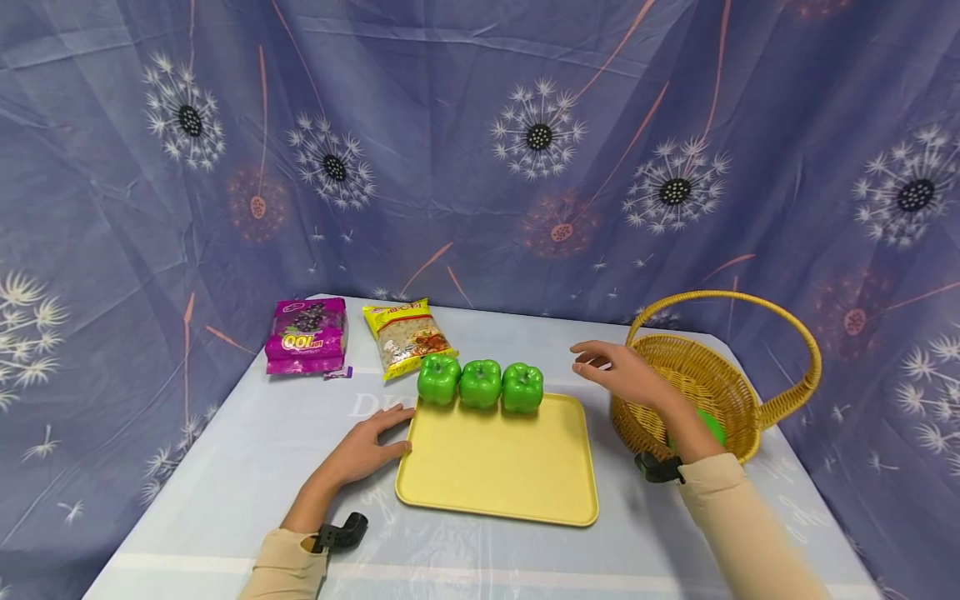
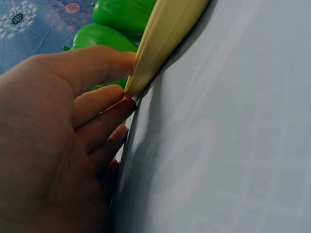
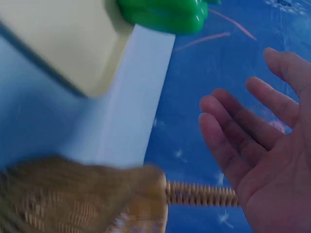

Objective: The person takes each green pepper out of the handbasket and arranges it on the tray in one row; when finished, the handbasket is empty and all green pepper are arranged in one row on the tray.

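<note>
Three green bell peppers [image 1: 480, 384] stand in a row along the far edge of a yellow tray [image 1: 502, 467]. My left hand [image 1: 367, 451] touches the tray's left rim with its fingertips; in the left wrist view the thumb and fingers [image 2: 99, 104] meet the rim without curling round it. My right hand [image 1: 626, 372] hovers by the left side of a wicker basket [image 1: 693, 371], holding nothing, its fingers loosely bent. Inside the basket lies a green thing [image 1: 711, 426], mostly hidden behind the right forearm.
A purple snack bag [image 1: 307, 336] lies at the back left, with a small purple packet [image 1: 338, 373] beside it. Right of these is a yellow food bag [image 1: 409, 337], behind the peppers. The basket's tall handle [image 1: 806, 342] arches up at the right. A patterned curtain [image 1: 450, 150] hangs behind the table.
</note>
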Demonstrator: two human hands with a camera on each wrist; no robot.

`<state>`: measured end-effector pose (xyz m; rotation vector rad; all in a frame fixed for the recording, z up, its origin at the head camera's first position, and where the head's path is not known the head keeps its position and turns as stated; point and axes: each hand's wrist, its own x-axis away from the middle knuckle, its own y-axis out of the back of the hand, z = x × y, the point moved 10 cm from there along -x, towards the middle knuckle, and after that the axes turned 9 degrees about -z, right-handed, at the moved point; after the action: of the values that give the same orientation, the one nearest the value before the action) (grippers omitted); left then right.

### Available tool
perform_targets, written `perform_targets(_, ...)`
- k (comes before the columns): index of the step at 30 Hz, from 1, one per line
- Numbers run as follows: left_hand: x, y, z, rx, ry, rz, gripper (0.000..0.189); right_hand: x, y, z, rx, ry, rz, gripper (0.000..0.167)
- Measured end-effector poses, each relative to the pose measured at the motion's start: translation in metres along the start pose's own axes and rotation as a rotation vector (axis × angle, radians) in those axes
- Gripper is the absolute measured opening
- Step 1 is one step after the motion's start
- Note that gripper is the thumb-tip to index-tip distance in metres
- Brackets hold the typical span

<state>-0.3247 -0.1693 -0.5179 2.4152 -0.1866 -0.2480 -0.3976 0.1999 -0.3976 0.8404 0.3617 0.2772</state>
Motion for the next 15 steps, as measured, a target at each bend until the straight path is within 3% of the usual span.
perform_targets(7,0.0,-0.001,0.001,-0.01,-0.003,0.003,0.055,0.016,0.028,-0.012,-0.001,-0.027,-0.002,0.04)
perform_targets(15,-0.001,-0.001,0.003,-0.002,-0.005,0.004,0.056,0.029,0.048,-0.029,0.089,-0.018,0.007,0.037)
